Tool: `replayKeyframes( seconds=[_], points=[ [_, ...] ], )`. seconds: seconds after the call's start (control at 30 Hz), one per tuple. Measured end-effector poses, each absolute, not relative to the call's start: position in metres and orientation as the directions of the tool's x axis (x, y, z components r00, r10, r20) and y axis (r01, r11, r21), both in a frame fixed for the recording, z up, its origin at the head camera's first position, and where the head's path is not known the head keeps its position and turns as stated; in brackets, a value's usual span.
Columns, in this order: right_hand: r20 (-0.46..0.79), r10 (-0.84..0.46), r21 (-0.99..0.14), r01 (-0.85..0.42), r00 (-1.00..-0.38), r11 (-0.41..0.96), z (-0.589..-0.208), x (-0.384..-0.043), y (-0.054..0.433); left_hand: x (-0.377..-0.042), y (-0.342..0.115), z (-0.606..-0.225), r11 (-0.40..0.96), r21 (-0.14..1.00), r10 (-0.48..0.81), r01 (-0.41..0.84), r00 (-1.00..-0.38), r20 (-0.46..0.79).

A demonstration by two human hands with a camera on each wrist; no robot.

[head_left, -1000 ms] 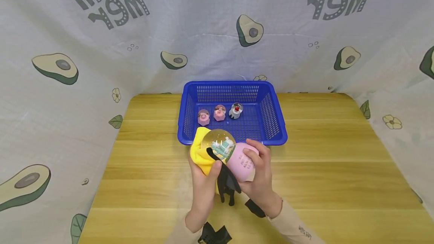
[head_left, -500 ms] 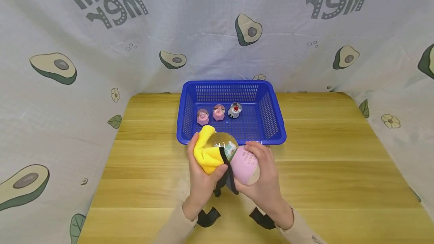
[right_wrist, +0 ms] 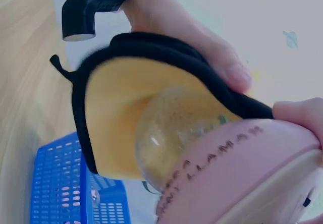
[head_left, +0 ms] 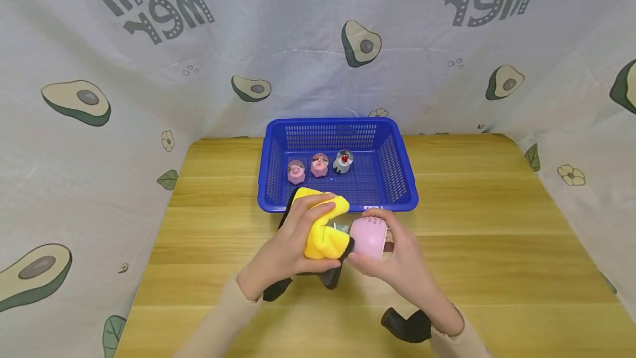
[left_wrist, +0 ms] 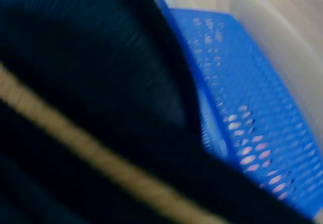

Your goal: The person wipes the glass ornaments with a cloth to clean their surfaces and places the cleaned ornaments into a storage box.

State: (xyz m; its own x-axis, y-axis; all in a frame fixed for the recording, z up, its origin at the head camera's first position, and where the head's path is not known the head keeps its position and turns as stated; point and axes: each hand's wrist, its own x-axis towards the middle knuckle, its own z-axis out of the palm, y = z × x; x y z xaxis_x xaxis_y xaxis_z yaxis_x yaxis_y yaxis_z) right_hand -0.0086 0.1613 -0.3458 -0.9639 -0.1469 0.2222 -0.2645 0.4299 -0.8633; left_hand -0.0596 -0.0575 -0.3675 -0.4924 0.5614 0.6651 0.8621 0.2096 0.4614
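Observation:
A snow globe with a pink base lies tilted on its side between both hands, just in front of the basket. My right hand grips it by the base. Around the clear dome my left hand holds a yellow cloth with black edging, fingers bent over the top and thumb below. In the right wrist view the glass dome sits in the fold of the cloth, and dark lettering runs along the pink base. Blurred dark fabric fills much of the left wrist view.
A blue plastic basket stands behind the hands on the wooden table. Inside are two small pink snow globes and a white one with a red figure. A printed curtain hangs around the table.
My left hand has turned over from beneath the cloth to on top, wrapping more of the dome. My right hand and the globe have shifted slightly right, the globe's base tilting further outward.

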Motion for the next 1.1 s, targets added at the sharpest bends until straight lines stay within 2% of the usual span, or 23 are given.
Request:
replayKeyframes(
  seconds=[0.1, 0.2, 0.3, 0.43, 0.6, 0.8, 0.97, 1.1],
  points=[
    [0.216, -0.176, -0.855, -0.273, -0.96, 0.442, -0.344, -0.01, 0.163, -0.063, -0.058, -0.36, 0.215, 0.403, 0.613, 0.89, -0.444, 0.654],
    [0.292, -0.209, -0.802, -0.358, -0.933, 0.478, -0.344, -0.01, 0.164, -0.066, -0.059, -0.354, 0.209, 0.438, 0.655, 0.874, -0.458, 0.601],
    [0.383, -0.256, -0.717, -0.46, -0.888, 0.523, -0.344, -0.01, 0.164, -0.07, -0.06, -0.35, 0.193, 0.551, 0.702, 0.812, -0.506, 0.501],
    [0.473, -0.335, -0.599, -0.576, -0.815, 0.556, -0.346, -0.012, 0.164, -0.078, -0.06, -0.348, 0.17, 0.74, 0.749, 0.65, -0.573, 0.331],
    [0.523, -0.399, -0.516, -0.652, -0.753, 0.555, -0.348, -0.013, 0.164, -0.087, -0.061, -0.349, 0.176, 0.876, 0.783, 0.449, -0.603, 0.152],
    [0.564, -0.45, -0.459, -0.716, -0.692, 0.526, -0.35, -0.013, 0.164, -0.092, -0.061, -0.353, 0.166, 0.931, 0.84, 0.326, -0.541, 0.04],
    [0.624, -0.483, -0.408, -0.783, -0.614, 0.469, -0.35, -0.014, 0.165, -0.093, -0.061, -0.358, 0.081, 0.968, 0.877, 0.238, -0.478, 0.044],
    [0.669, -0.529, -0.329, -0.846, -0.523, 0.42, -0.348, -0.015, 0.165, -0.092, -0.061, -0.366, 0.0, 0.996, 0.903, 0.092, -0.428, 0.039]
  ],
)
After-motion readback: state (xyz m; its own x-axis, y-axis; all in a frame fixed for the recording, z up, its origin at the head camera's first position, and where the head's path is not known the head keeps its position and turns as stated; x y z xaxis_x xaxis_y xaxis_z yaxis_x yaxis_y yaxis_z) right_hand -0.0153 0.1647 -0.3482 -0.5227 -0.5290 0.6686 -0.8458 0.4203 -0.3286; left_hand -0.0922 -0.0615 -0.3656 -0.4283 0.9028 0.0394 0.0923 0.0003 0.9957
